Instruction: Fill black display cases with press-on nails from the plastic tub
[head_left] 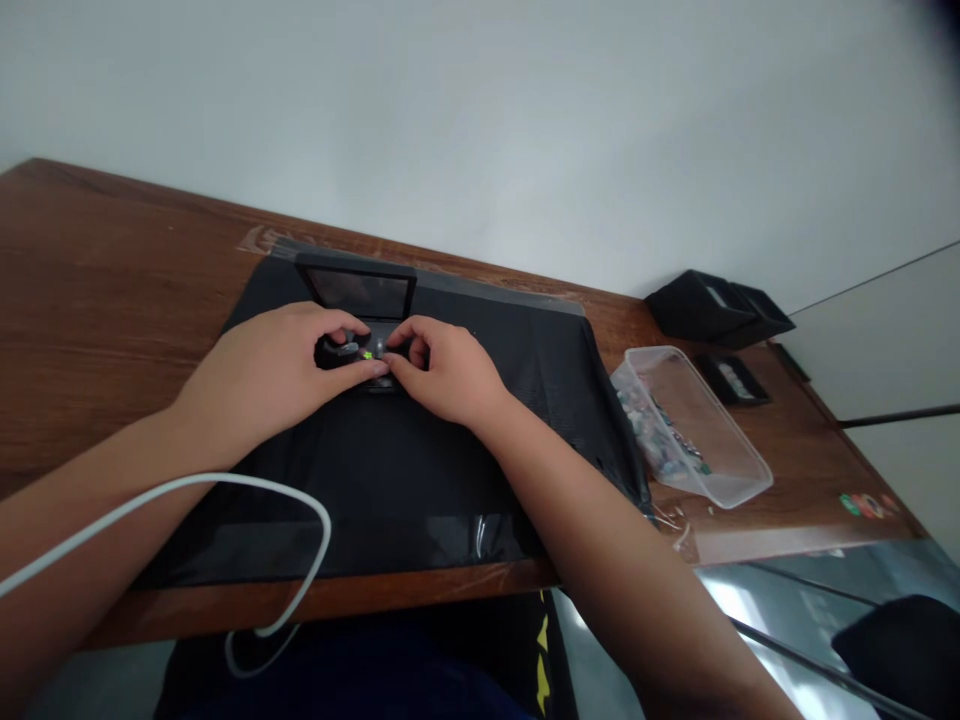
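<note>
A small black case [356, 292] stands on the black mat with its lid raised at the back; the lid has a window-like panel. Inside its lower part are small shiny pieces and a tiny yellow-green piece [367, 355]. My left hand [262, 370] curls in from the left, its index finger and thumb bent around the small pieces. From the right comes my right hand [446, 368], index finger and thumb bent inward at the case. Both thumb tips almost meet at its front. Whatever the fingertips pinch is too small and covered to make out.
The black mat [442, 460] is taped to a wooden table [112, 260] against a wall. On the right are a clear plastic box [720, 440] with many small packets, black bins [697, 305] and a black tray [731, 380]. A white cable [247, 482] crosses my left forearm.
</note>
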